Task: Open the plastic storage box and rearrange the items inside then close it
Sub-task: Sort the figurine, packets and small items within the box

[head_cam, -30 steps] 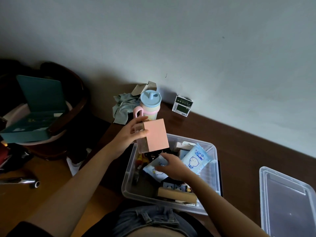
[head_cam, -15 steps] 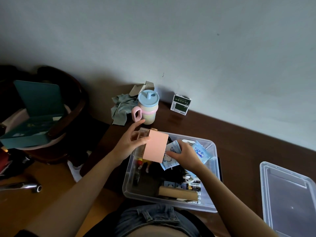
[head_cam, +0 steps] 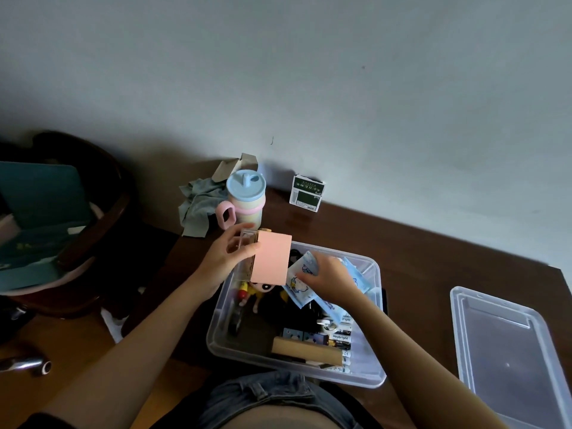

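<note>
The clear plastic storage box (head_cam: 370, 379) stands open on the dark wooden table in front of me. Its clear lid (head_cam: 507, 351) lies flat to the right. My left hand (head_cam: 226, 258) grips a pink box (head_cam: 271, 261) upright at the box's far left corner. My right hand (head_cam: 328, 278) holds blue-and-white tissue packets (head_cam: 298, 286) over the box's far side. Inside lie a small yellow cartoon figure (head_cam: 261, 289), a wooden block (head_cam: 306, 351), battery packs (head_cam: 340, 337) and dark items.
A pastel cup with a blue lid and pink handle (head_cam: 244, 201) stands behind the box, beside a crumpled grey cloth (head_cam: 198, 209). A small green-and-white carton (head_cam: 307, 193) sits by the wall. A dark chair with a teal folder (head_cam: 37, 218) is at left.
My left hand lowered the pink box toward the storage box's far left corner and turned it upright. My right hand moved the tissue packets toward the far side.
</note>
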A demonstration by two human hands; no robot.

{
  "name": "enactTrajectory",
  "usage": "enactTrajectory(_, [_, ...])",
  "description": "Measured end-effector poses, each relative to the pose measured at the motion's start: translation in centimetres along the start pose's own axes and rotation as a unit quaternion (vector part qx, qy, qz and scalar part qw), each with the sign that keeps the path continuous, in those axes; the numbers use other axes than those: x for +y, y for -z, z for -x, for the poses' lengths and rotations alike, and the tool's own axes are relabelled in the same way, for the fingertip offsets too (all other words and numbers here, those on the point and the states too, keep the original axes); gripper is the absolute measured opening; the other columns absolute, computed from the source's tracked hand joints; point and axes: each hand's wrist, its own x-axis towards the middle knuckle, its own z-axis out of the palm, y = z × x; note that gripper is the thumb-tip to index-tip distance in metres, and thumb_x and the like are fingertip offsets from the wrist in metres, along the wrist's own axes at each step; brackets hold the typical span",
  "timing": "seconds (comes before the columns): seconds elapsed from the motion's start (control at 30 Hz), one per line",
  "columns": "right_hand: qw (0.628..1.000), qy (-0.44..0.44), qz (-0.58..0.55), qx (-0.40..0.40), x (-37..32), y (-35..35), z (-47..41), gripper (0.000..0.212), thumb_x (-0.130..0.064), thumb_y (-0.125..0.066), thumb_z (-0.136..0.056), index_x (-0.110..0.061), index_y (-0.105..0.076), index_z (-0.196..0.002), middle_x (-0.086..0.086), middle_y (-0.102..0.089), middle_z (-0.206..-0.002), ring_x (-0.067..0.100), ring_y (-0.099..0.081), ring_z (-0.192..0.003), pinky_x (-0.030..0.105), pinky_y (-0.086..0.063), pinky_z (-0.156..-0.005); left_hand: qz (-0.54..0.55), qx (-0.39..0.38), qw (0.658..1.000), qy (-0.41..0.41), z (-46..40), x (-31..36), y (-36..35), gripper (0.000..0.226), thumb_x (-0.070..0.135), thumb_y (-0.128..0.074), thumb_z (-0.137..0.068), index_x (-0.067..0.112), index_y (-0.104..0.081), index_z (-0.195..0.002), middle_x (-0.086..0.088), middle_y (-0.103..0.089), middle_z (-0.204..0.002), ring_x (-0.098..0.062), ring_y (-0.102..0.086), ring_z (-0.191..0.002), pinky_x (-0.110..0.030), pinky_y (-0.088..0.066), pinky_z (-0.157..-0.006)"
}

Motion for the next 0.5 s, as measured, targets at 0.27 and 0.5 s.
enactTrajectory(0.27, [0.987,0.023,0.138,0.08,-0.4,-0.3,-1.8,0.03,-0.034,-0.06,-0.087,-0.016,-0.055,-0.111,0.003,-0.062,-0.107,0.026,-0.057,-0.1,0.037,-0.047,-0.074,-0.169,-0.081,0.979,-0.076,0.1,1.6,0.7,0.063,0.014,-0.081,-0.071,0.037,-0.051,-0.121,0.0,-0.059,-0.118,0.004,-0.056,-0.107,-0.008,-0.042,-0.088])
enactTrajectory(0.5, [0.968,0.024,0.195,0.158,-1.6,-1.2,-1.3,0.027,-0.008,-0.052,-0.085,-0.013,-0.044,-0.11,0.004,-0.054,-0.104,0.026,-0.055,-0.089,0.034,-0.037,-0.059,-0.446,-0.209,0.862,-0.116,1.5,2.1,0.6,0.08,0.048,-0.079,-0.063,0.047,-0.039,-0.132,0.024,-0.043,-0.126,0.005,-0.036,-0.119,-0.016,-0.034,-0.099])
